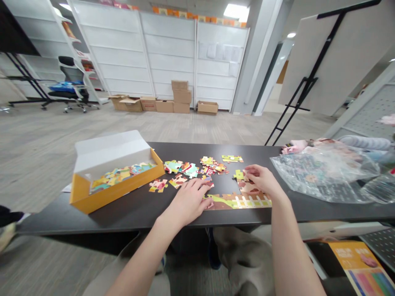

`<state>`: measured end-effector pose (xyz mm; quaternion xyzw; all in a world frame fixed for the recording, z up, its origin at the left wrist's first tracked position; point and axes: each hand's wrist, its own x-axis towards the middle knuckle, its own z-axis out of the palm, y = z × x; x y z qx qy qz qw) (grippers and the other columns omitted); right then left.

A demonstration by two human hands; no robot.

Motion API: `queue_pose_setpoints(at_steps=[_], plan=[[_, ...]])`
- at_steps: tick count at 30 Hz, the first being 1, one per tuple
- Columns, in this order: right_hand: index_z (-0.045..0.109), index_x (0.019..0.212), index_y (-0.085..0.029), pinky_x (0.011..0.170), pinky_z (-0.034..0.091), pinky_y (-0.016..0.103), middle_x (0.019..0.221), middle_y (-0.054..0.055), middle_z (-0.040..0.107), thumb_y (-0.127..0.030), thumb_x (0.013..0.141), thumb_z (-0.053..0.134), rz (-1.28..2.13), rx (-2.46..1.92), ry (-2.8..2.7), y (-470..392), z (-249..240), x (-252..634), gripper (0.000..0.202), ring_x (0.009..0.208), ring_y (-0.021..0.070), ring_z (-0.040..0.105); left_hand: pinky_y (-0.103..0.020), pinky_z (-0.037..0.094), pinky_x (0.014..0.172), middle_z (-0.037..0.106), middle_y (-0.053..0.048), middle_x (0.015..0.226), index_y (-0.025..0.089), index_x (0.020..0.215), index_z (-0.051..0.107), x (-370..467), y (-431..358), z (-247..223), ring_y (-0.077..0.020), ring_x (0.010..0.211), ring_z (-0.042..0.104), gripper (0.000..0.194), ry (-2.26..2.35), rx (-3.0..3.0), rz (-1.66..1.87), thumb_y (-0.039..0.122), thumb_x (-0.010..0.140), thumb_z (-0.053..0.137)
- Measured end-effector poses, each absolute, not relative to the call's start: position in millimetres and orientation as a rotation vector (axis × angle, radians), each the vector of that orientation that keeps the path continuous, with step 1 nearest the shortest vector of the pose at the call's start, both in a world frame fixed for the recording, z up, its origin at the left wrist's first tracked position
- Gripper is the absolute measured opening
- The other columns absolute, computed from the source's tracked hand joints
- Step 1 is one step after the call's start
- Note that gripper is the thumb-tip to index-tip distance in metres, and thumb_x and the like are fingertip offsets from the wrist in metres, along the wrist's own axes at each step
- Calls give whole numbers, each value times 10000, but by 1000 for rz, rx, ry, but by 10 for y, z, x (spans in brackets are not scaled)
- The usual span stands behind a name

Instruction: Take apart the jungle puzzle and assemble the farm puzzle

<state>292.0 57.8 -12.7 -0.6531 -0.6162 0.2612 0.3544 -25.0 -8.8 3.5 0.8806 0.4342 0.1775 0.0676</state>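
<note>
A joined strip of jigsaw puzzle with a white fence lies along the near edge of the black table. My left hand rests palm down at its left end, fingers apart, partly covering a purple-toned piece. At the strip's right side, my right hand pinches a green puzzle piece, just above brown-patched pieces that adjoin the strip. Its fingers hide part of that piece. Loose pieces lie beyond my left hand, among them a pig-face piece and a small pile.
To the left stands an open yellow box holding more pieces. A single green piece lies toward the far edge. Clear plastic packaging covers the table's right side. An orange-and-black package sits below on the right.
</note>
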Motion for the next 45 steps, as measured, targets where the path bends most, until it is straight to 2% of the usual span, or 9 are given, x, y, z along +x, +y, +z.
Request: queue_pose_setpoints(at_steps=[8, 15, 20, 26, 37, 45], plan=[[710, 991, -193, 586, 523, 241, 906, 88, 773, -240, 792, 611, 581, -1711, -1622, 592, -151, 2915, 228, 784, 196, 715, -452, 442, 1105, 618, -98, 1390, 198, 1252, 641, -257, -103, 22, -271, 1299, 530, 318, 1320, 2671, 531, 362, 991, 561], [704, 981, -194, 577, 548, 267, 858, 76, 742, -309, 776, 651, 648, -1630, -1572, 565, -124, 2883, 241, 758, 206, 701, -457, 436, 1108, 612, -100, 1401, 199, 1243, 640, -259, -104, 37, -273, 1299, 532, 311, 1315, 2667, 524, 365, 999, 543], [705, 1027, -183, 600, 555, 275, 923, 86, 723, -389, 760, 700, 673, -1526, -1461, 530, -42, 2931, 337, 782, 204, 700, -455, 435, 1105, 612, -102, 1399, 200, 1248, 634, -252, -110, 35, -275, 1295, 533, 312, 1314, 2672, 535, 364, 1000, 541], [722, 982, -172, 701, 572, 330, 906, 101, 736, -356, 722, 705, 521, -1604, -1398, 492, -113, 3298, 320, 802, 217, 700, -450, 433, 1105, 614, -96, 1395, 207, 1228, 640, -251, -117, 35, -274, 1300, 531, 294, 1310, 2674, 532, 361, 1002, 536], [734, 926, -185, 741, 586, 359, 835, 78, 738, -313, 717, 704, 512, -1633, -1431, 613, -234, 3373, 246, 751, 210, 695, -463, 432, 1110, 605, -111, 1412, 194, 1245, 638, -255, -108, 12, -275, 1308, 525, 318, 1315, 2671, 526, 368, 1004, 525], [707, 987, -173, 578, 572, 266, 898, 87, 741, -472, 731, 776, 821, -1477, -1416, 340, 54, 2911, 399, 704, 177, 685, -459, 422, 1110, 604, -103, 1414, 209, 1258, 629, -235, -103, 28, -280, 1303, 527, 317, 1320, 2671, 522, 356, 991, 543]])
